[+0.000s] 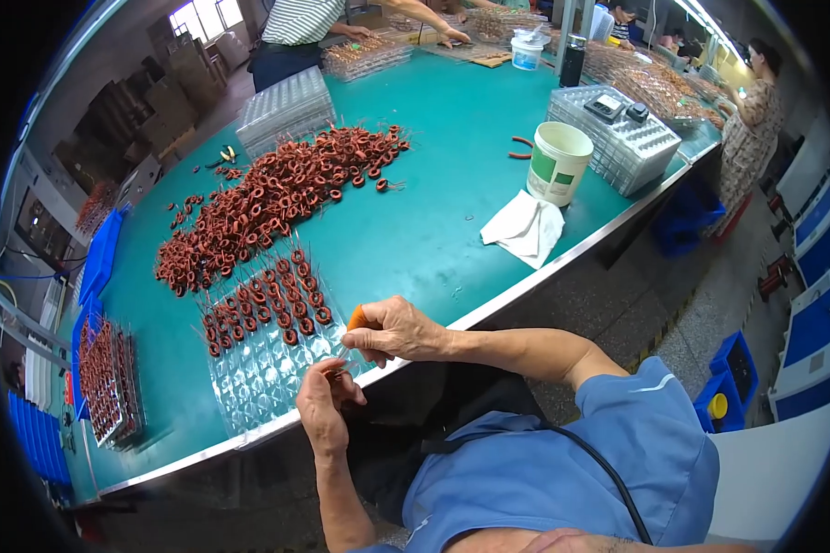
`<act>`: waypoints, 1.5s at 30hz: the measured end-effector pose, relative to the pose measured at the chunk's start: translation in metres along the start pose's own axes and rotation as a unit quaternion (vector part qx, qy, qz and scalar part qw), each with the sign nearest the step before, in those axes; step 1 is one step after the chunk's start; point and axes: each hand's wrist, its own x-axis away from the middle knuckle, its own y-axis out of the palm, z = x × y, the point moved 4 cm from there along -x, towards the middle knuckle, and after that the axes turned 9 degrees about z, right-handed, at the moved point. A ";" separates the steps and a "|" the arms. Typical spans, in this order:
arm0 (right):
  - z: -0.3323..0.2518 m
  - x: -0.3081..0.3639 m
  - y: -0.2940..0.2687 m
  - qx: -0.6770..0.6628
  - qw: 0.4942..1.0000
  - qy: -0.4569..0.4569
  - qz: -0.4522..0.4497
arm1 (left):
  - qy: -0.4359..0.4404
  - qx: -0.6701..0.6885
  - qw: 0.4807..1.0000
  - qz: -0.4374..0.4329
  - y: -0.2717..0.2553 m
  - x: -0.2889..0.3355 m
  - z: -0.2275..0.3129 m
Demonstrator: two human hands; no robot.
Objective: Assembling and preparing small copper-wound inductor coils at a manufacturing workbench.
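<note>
Just over the table's front edge, my left hand (322, 411) and my right hand (398, 330) are close together with fingers pinched. An orange finger cover (361, 318) wraps one finger of my right hand. A thin, pale piece shows between the fingertips; too little of it is visible to name. Beside my hands lies a clear plastic tray (254, 380) with round pockets. Its far rows hold reddish-brown wire-wound rings (295, 293) with leads sticking up. Beyond it spreads a large heap of similar rings (267, 203).
Stacked clear trays (286, 111) stand behind the heap, near pliers (226, 157). To the right are a white cloth (524, 228), a bucket (559, 164), red-handled pliers (522, 147) and more trays (618, 138). A filled tray stack (111, 382) stands left. Other people work at the far side.
</note>
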 end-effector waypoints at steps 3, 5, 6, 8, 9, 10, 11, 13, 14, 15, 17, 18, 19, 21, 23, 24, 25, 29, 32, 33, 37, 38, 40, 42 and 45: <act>0.001 0.003 -0.002 0.004 0.996 0.089 -0.005 | 0.051 -0.066 0.996 -0.023 0.005 0.001 0.003; 0.004 0.006 -0.002 -0.034 0.995 0.092 -0.007 | 0.075 -0.120 0.989 -0.035 0.007 0.001 0.005; 0.001 0.008 -0.002 -0.014 0.999 0.046 -0.014 | 0.056 -0.118 0.991 -0.031 0.007 0.001 0.004; -0.012 0.013 0.000 0.072 0.995 -0.060 -0.014 | 0.072 -0.109 0.991 -0.001 0.012 0.005 0.006; -0.012 0.014 0.000 0.073 0.995 -0.072 0.004 | 0.088 -0.101 0.991 0.030 0.014 0.006 0.006; -0.013 0.013 0.001 0.073 0.993 -0.085 0.022 | 0.111 -0.097 0.988 0.041 0.015 0.006 0.005; -0.010 0.013 0.000 0.064 0.996 -0.066 0.020 | 0.110 -0.097 0.988 0.040 0.017 0.005 0.003; -0.009 0.011 -0.006 0.052 0.994 -0.065 0.070 | 0.130 -0.077 0.987 0.058 0.020 0.001 0.003; -0.002 0.011 -0.013 0.058 0.993 -0.057 0.091 | 0.143 -0.109 0.982 0.063 0.019 0.000 0.005; 0.002 0.010 -0.018 0.035 0.994 -0.041 0.100 | 0.161 -0.125 0.977 0.069 0.019 -0.003 0.008; 0.004 0.015 -0.018 -0.025 0.995 0.035 0.085 | 0.189 -0.155 0.966 0.080 0.015 -0.005 0.009; 0.004 0.017 -0.013 -0.056 0.995 0.060 0.056 | 0.189 -0.218 0.954 0.084 0.016 -0.007 0.011; 0.005 0.019 -0.006 -0.086 0.992 0.084 0.028 | 0.188 -0.280 0.937 0.087 0.017 -0.010 0.013; 0.004 0.020 0.001 -0.092 0.994 0.057 0.026 | 0.230 -0.365 0.900 0.063 0.023 -0.013 0.013; 0.006 0.019 -0.001 -0.106 0.992 0.070 0.026 | 0.233 -0.407 0.883 0.028 0.027 -0.016 0.016; 0.007 0.018 -0.004 -0.107 0.992 0.068 0.026 | 0.235 -0.407 0.882 0.028 0.027 -0.017 0.022; 0.012 0.017 -0.005 -0.137 0.984 0.113 0.011 | 0.227 -0.415 0.880 -0.029 0.030 -0.017 0.027; 0.012 0.024 -0.011 -0.152 0.973 0.166 -0.047 | 0.180 -0.436 0.867 -0.160 0.045 -0.009 0.046; 0.011 0.029 -0.011 -0.101 0.988 0.114 -0.039 | 0.132 -0.418 0.881 -0.176 0.036 -0.007 0.041; 0.011 0.031 -0.010 -0.065 0.995 0.076 -0.023 | 0.123 -0.452 0.868 -0.164 0.037 -0.005 0.043; -0.010 0.040 0.005 0.176 0.918 -0.325 0.145 | 0.131 -0.417 0.897 -0.060 0.022 -0.003 0.033; -0.021 0.041 -0.003 0.242 0.881 -0.364 0.179 | 0.118 -0.361 0.923 -0.056 0.024 -0.012 0.027; -0.030 0.037 -0.026 0.160 0.955 -0.169 0.182 | 0.083 -0.158 0.981 -0.077 0.048 -0.017 0.023; -0.015 0.026 -0.024 -0.084 0.989 -0.036 0.118 | 0.106 0.002 0.988 -0.113 0.056 -0.019 0.017; -0.015 0.016 -0.016 -0.109 0.991 -0.012 0.073 | 0.082 0.110 0.986 -0.092 0.049 -0.017 0.009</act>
